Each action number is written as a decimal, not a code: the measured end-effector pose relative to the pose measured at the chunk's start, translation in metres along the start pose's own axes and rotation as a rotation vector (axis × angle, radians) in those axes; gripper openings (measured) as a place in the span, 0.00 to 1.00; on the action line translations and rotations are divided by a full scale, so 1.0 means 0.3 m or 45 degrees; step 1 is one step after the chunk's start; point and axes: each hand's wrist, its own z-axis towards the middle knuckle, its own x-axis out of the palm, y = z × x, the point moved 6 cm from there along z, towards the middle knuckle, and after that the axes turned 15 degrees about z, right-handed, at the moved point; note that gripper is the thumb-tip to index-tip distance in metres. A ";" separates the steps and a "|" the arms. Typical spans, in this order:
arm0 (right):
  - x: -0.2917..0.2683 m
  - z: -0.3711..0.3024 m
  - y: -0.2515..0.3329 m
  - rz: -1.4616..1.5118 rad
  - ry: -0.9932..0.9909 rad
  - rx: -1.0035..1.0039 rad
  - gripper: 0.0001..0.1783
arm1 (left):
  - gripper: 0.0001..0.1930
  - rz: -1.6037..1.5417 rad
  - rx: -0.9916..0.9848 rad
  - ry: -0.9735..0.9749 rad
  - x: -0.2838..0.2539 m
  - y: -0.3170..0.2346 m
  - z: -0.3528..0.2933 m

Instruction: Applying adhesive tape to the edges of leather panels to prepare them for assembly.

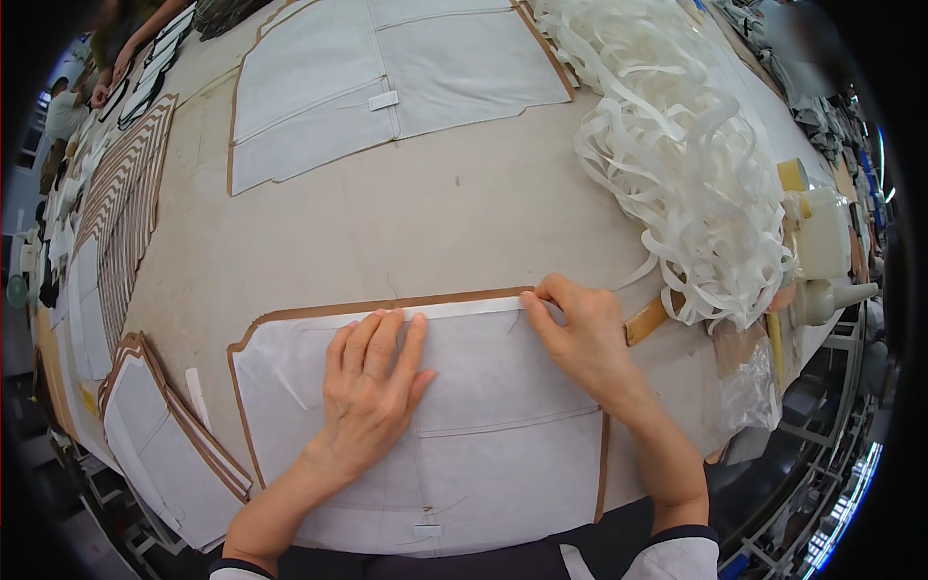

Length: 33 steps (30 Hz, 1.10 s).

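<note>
A pale fabric panel (pixel 503 387) with brown edges and stitched seams lies flat in front of me. A narrow white tape (pixel 472 307) runs just inside its far brown edge. My left hand (pixel 372 387) rests palm down on the panel, its fingers stretched out and their tips on the tape. At the tape's right end, by the far right corner, my right hand (pixel 585 338) has its thumb and forefinger pinched together on the tape. A small white tag (pixel 426 530) sits on the panel's near seam.
A heap of loose white tape (pixel 686 164) lies at the right, beside a yellowish wooden piece (pixel 648 321) and a plastic bottle (pixel 822 232). Another panel (pixel 454 72) lies farther back. Stacked panels (pixel 169 454) and striped pieces (pixel 126 213) are at left. Another person's hand (pixel 121 66) is far left.
</note>
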 end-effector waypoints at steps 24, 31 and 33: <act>-0.024 0.002 -0.065 0.500 0.079 0.347 0.14 | 0.14 -0.464 -0.109 -0.229 0.032 -0.157 0.178; -0.004 -0.006 -0.079 0.537 0.150 0.354 0.15 | 0.10 -0.329 -0.072 -0.178 0.078 -0.205 0.213; -0.006 -0.013 -0.106 0.536 0.139 0.349 0.15 | 0.10 -0.478 -0.046 -0.138 0.057 -0.232 0.194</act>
